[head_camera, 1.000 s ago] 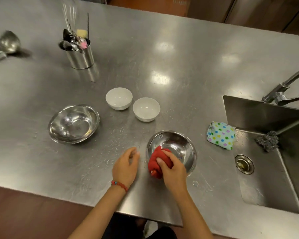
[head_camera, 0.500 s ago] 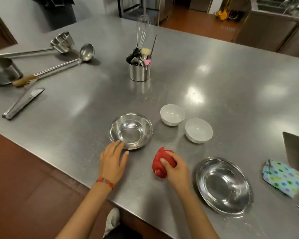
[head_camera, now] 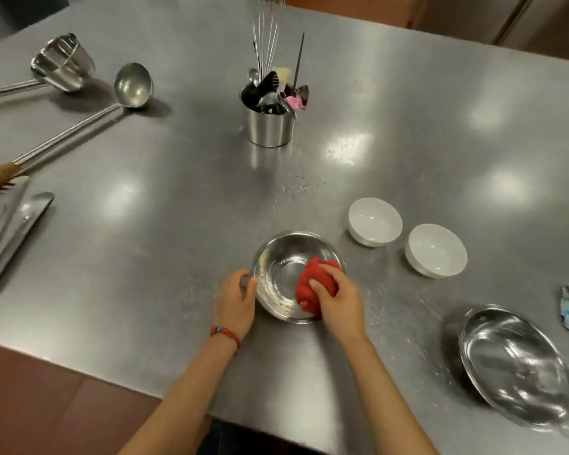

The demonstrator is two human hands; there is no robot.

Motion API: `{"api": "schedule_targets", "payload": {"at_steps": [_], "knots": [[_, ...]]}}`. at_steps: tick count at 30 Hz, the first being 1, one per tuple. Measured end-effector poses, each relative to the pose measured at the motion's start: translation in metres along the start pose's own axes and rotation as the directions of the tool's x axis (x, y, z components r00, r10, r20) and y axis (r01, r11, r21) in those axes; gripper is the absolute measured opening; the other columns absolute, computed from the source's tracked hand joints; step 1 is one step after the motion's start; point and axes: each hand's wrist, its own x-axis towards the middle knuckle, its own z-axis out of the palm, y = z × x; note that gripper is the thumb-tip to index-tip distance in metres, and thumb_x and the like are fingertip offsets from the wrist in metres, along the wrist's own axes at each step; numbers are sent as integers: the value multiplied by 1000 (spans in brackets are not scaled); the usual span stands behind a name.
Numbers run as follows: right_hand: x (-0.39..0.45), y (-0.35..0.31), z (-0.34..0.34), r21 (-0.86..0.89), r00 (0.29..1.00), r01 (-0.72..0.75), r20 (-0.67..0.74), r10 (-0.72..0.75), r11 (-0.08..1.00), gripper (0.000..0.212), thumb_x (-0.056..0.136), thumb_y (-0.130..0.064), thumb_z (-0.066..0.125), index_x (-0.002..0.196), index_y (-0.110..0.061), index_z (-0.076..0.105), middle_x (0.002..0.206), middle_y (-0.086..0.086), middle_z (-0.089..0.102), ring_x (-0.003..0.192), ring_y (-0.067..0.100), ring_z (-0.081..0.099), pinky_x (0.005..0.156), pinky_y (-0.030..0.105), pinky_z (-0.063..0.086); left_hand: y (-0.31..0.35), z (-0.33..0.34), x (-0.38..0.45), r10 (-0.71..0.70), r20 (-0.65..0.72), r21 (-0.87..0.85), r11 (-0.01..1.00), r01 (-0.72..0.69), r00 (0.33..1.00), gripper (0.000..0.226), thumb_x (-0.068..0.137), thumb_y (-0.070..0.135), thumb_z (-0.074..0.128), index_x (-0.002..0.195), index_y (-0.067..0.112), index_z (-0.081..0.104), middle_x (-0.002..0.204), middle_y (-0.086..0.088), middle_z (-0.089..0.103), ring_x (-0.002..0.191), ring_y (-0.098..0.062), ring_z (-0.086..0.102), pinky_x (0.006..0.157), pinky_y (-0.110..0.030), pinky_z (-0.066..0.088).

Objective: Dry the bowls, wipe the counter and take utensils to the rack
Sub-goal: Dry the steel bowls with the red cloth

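My right hand (head_camera: 337,298) has carried the red cloth (head_camera: 312,287) off the counter (head_camera: 178,208) and into the small steel bowl (head_camera: 288,274), and my left hand (head_camera: 235,298) has slid up to cup its near-left rim. Fingers bunched tight on the cloth, pressing it against the bowl's right inner wall. So this is the drying step, second steel bowl. The bigger steel bowl (head_camera: 516,366) sits well off right. Next I'd say: sweep the cloth round, left hand bracing.
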Motion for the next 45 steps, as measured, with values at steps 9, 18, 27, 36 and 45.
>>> {"api": "schedule_targets", "payload": {"at_steps": [9, 18, 27, 36, 45], "knots": [[24, -4, 37, -406, 967, 49, 247, 58, 913, 36, 86, -21, 61, 122, -23, 57, 123, 9, 54, 96, 24, 61, 87, 16, 42, 3, 27, 18, -206, -20, -209, 958, 198, 978, 36, 94, 25, 45, 59, 18, 41, 57, 1, 44, 54, -14, 41, 58, -33, 40], [48, -15, 54, -601, 968, 228, 224, -113, 766, 36, 92, -16, 48, 127, -18, 46, 121, 12, 46, 100, 30, 53, 79, 36, 47, -2, 32, 12, -143, -29, -228, 965, 133, 989, 36, 95, 18, 44, 66, -1, 51, 59, -7, 43, 58, -16, 38, 54, -29, 33], [37, -11, 13, -378, 844, 52, 512, 161, 924, 23, 82, -6, 63, 103, -13, 67, 92, 4, 69, 76, 15, 68, 73, 19, 53, 4, 45, 6, -183, -127, -298, 944, 138, 975, 43, 94, 10, 45, 53, 17, 36, 52, 2, 36, 52, -12, 32, 50, -22, 30], [48, -9, 53, -494, 975, 169, 209, -72, 853, 30, 93, -22, 49, 123, -22, 52, 115, 9, 53, 93, 28, 59, 82, 37, 48, 0, 42, 2, -140, -63, -303, 946, 114, 988, 41, 96, 15, 42, 55, 17, 41, 54, 1, 39, 52, -9, 35, 46, -11, 33], [35, 5, 9, -490, 885, 94, 441, 153, 867, 28, 85, -14, 63, 112, -18, 63, 110, 9, 64, 94, 26, 63, 90, 33, 50, 5, 50, -2, -229, -171, -329, 930, 164, 958, 42, 94, 13, 44, 53, 17, 37, 52, 3, 36, 51, -9, 31, 49, -21, 30]]}}
